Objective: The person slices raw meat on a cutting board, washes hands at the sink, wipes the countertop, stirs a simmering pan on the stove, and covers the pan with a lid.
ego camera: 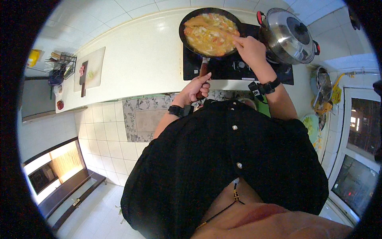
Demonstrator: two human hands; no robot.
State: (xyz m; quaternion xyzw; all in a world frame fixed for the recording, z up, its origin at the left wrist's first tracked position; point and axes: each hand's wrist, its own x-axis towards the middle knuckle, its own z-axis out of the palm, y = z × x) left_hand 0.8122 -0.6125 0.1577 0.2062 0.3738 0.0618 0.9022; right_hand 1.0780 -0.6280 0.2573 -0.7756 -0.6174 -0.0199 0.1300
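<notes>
A dark frying pan sits on the left part of a black gas stove, filled with a yellowish, soupy mix of chopped pieces. My left hand is closed around the pan's brown handle, near the counter's front edge. At the pan's right rim, my right hand grips a wooden spatula, whose flat end lies in the food at the far left side of the pan. Part of the spatula blends with the food and is hard to make out.
Right of the pan stands a large steel pot with a domed lid. At the far left, a cutting board bears a cleaver, reddish pieces and chopped greens, beside a utensil rack. A bowl of greens stands on the right counter.
</notes>
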